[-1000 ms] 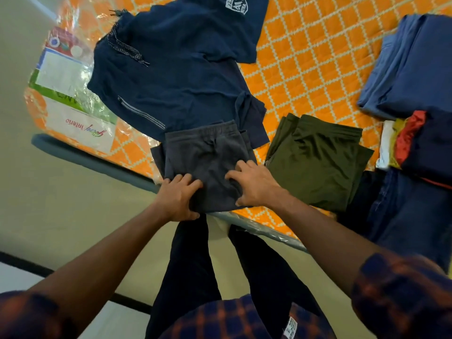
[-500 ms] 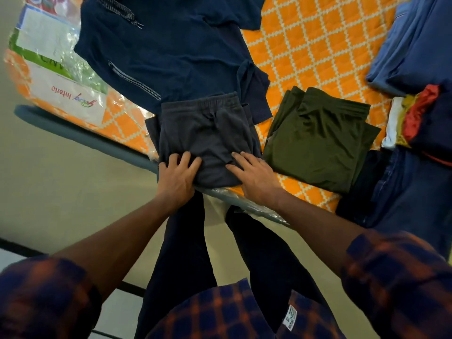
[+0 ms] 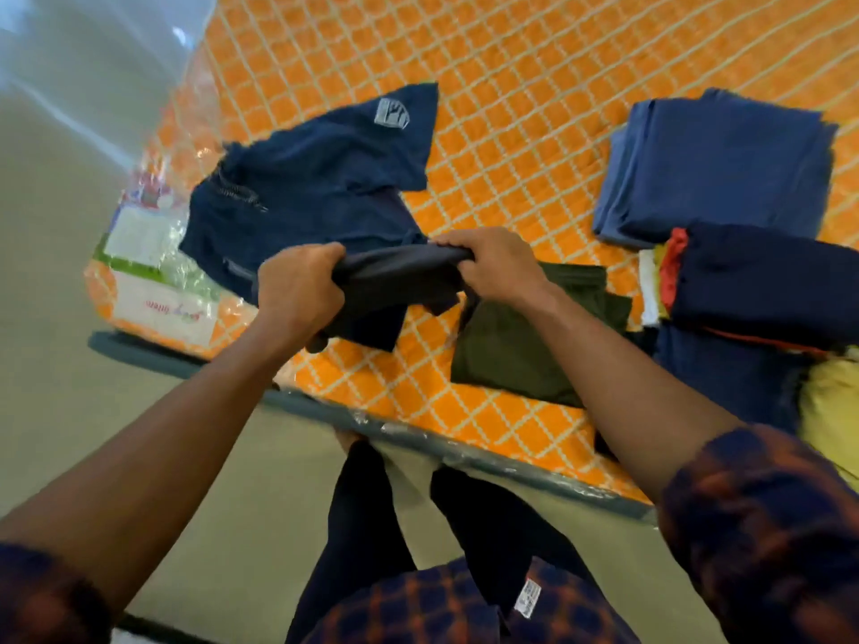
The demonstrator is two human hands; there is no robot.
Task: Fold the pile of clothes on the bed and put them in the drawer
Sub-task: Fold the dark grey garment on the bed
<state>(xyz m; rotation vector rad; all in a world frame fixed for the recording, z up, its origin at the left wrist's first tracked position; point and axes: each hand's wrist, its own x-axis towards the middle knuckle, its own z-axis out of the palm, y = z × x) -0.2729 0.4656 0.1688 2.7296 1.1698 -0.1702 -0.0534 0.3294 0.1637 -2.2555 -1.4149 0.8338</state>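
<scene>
Reaches both bare forearms forward and grips the grey garment (image 3: 399,281) at its opposite ends, left hand (image 3: 297,292) and right hand (image 3: 497,267) each curled into a fist, knuckles up, apart.

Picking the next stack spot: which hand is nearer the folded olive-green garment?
Right. The right hand, gripping the grey shorts, is at the far left corner of the olive-green garment; the left hand grips the shorts' other end, farther left.
</scene>
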